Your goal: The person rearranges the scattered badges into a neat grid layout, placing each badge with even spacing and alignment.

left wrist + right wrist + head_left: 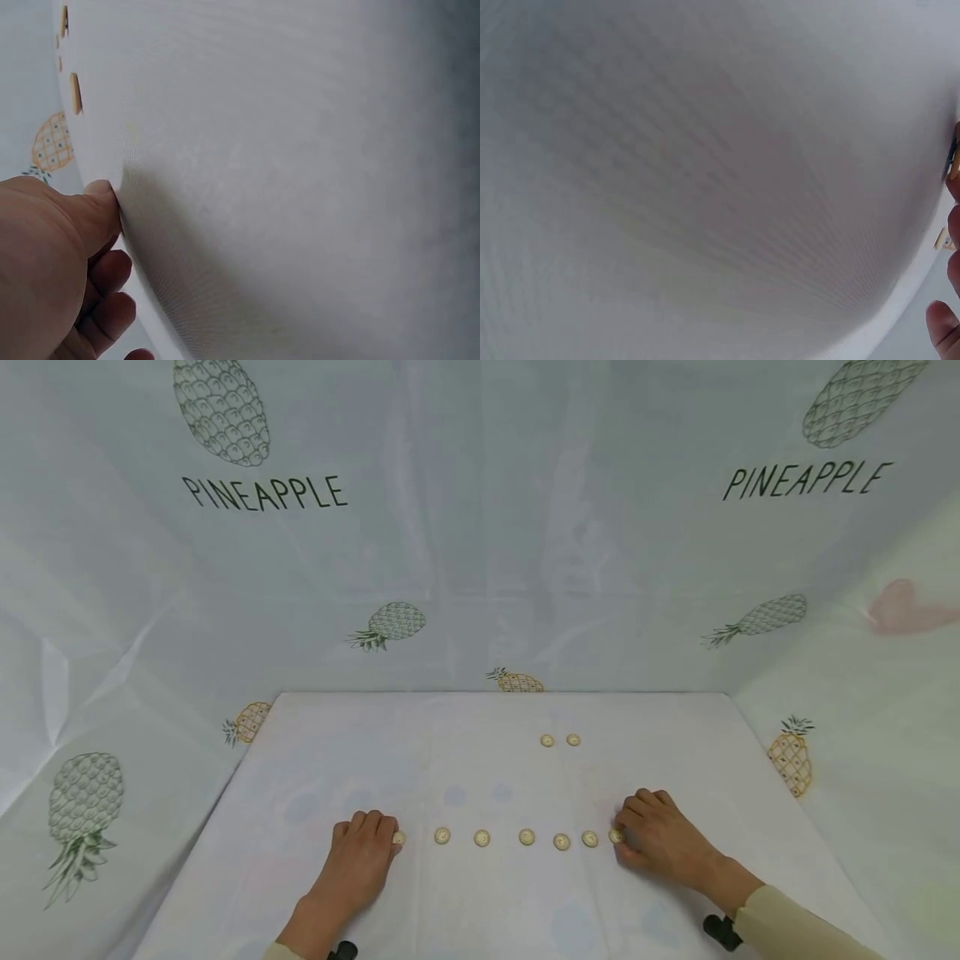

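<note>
Evidently both hands are at work on the ends of one row. The left hand [360,857] has its fingers curled in and appears to pinch the leftmost button [399,838], which peeks out at its inner side; the left wrist view shows the thumb tip down at the cloth but hides the button. The right hand [658,837], likewise curled, grips the rightmost button [616,836] at its fingertips, and the right wrist view catches an edge of it beside a finger.

Between them lie five middle buttons [527,837], flat and apart on the white tablecloth [480,902], in a nearly straight line. The gaps are wider toward the left and tighter toward the right. Farther back, right of centre, two far buttons [547,741] sit side by side without touching.

Judging by this layout, the step in hand is setting or adjusting the two end buttons of the row. The next move probably calls for letting go lightly so that neither slides out of line, then perhaps a reach to the far pair.

Beyond the table hangs a pineapple-printed sheet [480,527]; a pale sleeve [795,927] covers the right forearm.
</note>
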`<act>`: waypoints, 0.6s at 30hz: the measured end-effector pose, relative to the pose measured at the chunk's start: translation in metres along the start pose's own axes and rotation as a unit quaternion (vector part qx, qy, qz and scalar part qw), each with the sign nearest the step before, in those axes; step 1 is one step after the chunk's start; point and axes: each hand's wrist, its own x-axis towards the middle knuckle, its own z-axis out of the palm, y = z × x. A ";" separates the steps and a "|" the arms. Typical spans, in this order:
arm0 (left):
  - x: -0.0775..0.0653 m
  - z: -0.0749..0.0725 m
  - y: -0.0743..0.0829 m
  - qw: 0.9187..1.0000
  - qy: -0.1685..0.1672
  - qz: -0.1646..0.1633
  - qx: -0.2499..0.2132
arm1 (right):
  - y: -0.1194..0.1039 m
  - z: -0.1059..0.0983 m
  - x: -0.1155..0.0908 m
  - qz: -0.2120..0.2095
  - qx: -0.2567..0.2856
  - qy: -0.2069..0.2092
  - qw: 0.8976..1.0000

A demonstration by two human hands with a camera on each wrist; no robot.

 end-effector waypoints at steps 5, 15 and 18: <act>0.000 0.001 -0.001 1.000 0.003 0.006 0.003 | 0.000 0.001 0.001 0.002 -0.013 -0.003 1.000; -0.003 -0.003 0.001 1.000 0.017 0.008 -0.014 | -0.002 0.000 -0.001 0.011 -0.018 -0.014 1.000; -0.004 -0.001 0.000 1.000 0.012 0.005 -0.014 | -0.003 0.001 -0.001 0.013 -0.017 -0.012 1.000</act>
